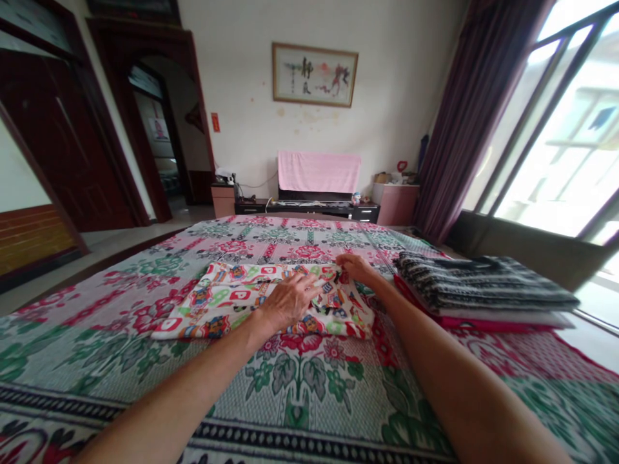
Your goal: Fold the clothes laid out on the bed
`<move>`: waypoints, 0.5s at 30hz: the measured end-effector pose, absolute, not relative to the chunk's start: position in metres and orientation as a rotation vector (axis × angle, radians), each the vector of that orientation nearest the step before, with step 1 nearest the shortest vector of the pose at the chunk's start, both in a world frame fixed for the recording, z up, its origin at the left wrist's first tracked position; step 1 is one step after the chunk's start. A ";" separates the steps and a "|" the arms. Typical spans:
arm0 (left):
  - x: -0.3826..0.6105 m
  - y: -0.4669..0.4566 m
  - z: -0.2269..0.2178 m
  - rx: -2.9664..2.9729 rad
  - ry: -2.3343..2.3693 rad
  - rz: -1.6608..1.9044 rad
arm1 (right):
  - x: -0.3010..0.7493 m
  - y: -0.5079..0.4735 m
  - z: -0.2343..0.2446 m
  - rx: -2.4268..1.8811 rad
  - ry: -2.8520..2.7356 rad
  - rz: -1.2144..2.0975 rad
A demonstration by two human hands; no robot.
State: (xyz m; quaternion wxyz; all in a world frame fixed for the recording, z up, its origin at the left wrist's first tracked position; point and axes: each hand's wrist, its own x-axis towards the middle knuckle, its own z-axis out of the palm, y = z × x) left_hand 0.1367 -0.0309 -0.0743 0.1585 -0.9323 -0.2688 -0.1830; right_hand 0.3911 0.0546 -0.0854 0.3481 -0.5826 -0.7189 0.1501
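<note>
Head: hands (287, 299) (355, 266) on printed cloth (217, 303); framed calligraphy (314, 74) illegible.

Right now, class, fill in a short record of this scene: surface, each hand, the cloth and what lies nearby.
surface: bed cover, floral, red and green
cloth: printed cloth, lying flat on the cover
left hand: left hand pressed flat on the cloth
right hand: right hand at the cloth's far edge
nearby: folded stack, striped piece on top, right of the cloth
</note>
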 end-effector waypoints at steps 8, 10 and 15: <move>0.154 -0.022 -0.084 -2.849 -0.789 -0.635 | 0.395 0.058 -0.092 -1.493 -1.869 0.428; 0.152 -0.020 -0.085 -2.866 -0.897 -0.821 | 0.395 0.057 -0.092 -1.501 -1.855 0.430; 0.148 -0.022 -0.079 -2.886 -1.154 -1.161 | 0.392 0.050 -0.091 -1.606 -1.819 0.434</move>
